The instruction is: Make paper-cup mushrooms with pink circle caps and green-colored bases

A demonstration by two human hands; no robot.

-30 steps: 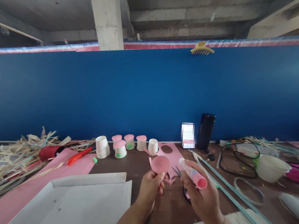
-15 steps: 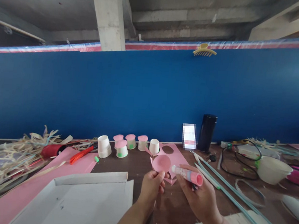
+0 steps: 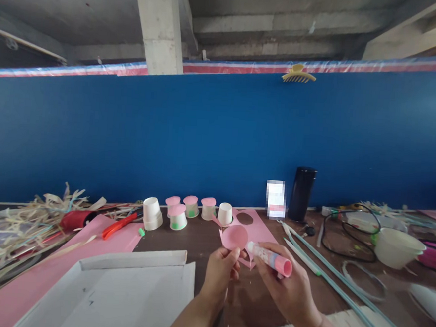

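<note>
At the lower left of the frame lies a white tray (image 3: pixel 132 258), and above its far edge stand two stacked white cups (image 3: pixel 152 216). Next come four pink-topped cups (image 3: pixel 177 221), then a plain white cup (image 3: pixel 225 215), whose top carries no pink. Just below the centre of the frame, the left hand (image 3: pixel 218 274) pinches the lower edge of a pink disc (image 3: pixel 235 237) between thumb and fingers. The disc is in nearly the same place as one second ago. Behind it is a pink sheet (image 3: pixel 263 231) with a round hole. To its right, the right hand (image 3: pixel 294 288) has its fingers clamped around what seems a glue stick (image 3: pixel 274 259). This is the thing which has moved: its white end has come left, and is now just beside the disc's right edge. I cannot tell if they touch. I judge that this brings both held things near enough for spreading glue. Farther right stands a black bottle (image 3: pixel 302 194).
</note>
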